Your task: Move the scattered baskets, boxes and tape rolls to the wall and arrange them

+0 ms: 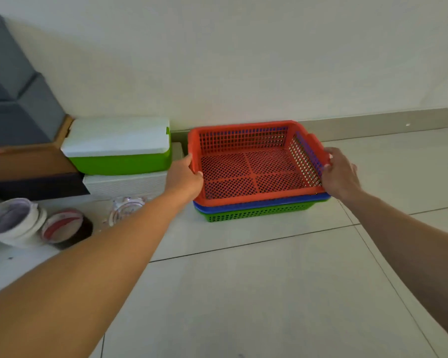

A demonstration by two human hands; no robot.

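Left forearm (88,267) nearest, in from 7 o'clock; right forearm (411,241) from 4 o'clock. My left hand (184,177) grips left rim of red basket (243,126), fingers curled over edge. My right hand (340,174) grips its right handle. Red basket at 12 o'clock, nested in blue basket (269,202), that in green basket (256,213); stack on floor (269,293), back edge near wall (243,60). Green box (119,161) atop white box (124,184) at 10 o'clock. White roll (13,223), red roll (67,227), clear roll (126,209) at 9 o'clock.

Both hands (184,177) on red basket (254,166)
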